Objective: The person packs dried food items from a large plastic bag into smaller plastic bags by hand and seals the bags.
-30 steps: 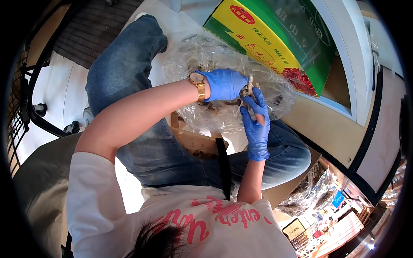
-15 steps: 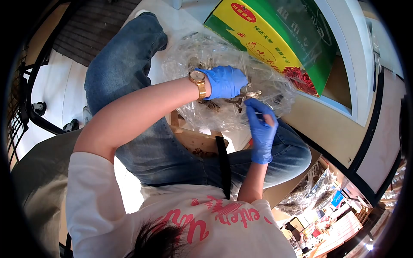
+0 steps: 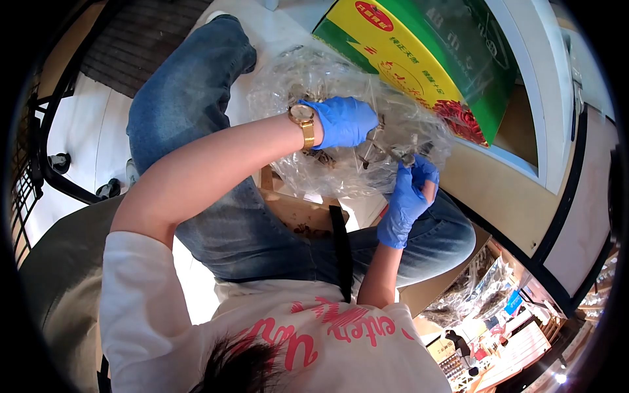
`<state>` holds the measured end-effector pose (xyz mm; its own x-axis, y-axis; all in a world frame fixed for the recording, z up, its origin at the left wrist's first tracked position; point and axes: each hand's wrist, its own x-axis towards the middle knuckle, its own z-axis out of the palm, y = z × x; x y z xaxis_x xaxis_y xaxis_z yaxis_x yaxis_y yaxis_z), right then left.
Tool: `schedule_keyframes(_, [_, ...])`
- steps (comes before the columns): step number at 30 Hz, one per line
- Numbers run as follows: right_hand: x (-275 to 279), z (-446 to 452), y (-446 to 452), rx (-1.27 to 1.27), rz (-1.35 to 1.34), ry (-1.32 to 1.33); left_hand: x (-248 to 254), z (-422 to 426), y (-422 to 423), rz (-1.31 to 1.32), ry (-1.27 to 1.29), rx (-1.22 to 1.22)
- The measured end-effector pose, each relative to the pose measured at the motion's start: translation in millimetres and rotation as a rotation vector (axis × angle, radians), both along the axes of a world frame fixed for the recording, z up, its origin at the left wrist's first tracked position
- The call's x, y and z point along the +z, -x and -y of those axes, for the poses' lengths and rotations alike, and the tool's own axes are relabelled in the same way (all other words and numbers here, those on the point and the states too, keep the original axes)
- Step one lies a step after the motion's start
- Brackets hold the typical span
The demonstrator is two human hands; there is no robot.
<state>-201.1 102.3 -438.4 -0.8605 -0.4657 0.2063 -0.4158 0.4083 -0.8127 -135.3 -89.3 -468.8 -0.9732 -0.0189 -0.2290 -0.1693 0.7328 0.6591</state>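
Head view: a seated person is working over a clear plastic bag (image 3: 357,185), spreading at the far middle of the scene, beyond the lap.
Dried pieces: brown, twisted bits (image 3: 323,157) are lying in the bag's folds, mostly around and to the left of the hands; their exact kind is hard to tell.
Left hand: the blue-gloved left hand (image 3: 346,122) is reaching in from the left, palm down, fingers curling over the bag's middle; a brown bit is showing at the fingertips, but whether they are gripping it cannot be told.
Right hand: the blue-gloved right hand (image 3: 411,193) is pinching a small greyish piece (image 3: 407,159) between narrowed fingertips, at the bag's near right.
Progress: the handling seems to be partway along; one piece is being held apart at the right, while a fair number of others are lying in the bag, apparently left to handle.
Wooden box: an open wooden box (image 3: 278,204) is sitting nearer, between the jeans-clad legs (image 3: 190,92), with a few dark bits (image 3: 306,230) showing inside; whether these are finished pieces or scraps cannot be told.
Carton: a green and yellow carton (image 3: 406,56) is standing at the far right, just beyond the bag.
Wrist: a gold watch (image 3: 302,115) is circling the left wrist.
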Motion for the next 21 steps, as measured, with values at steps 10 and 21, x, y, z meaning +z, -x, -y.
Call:
schedule_keyframes(10, [6, 14, -3, 0.245, -0.072, -0.125, -4, 1, 0, -0.030, 0.032, 0.002])
schedule_keyframes(21, [19, 23, -10, 0.232, 0.190, -0.113, 2, 0, 0, -0.118, 0.034, -0.105])
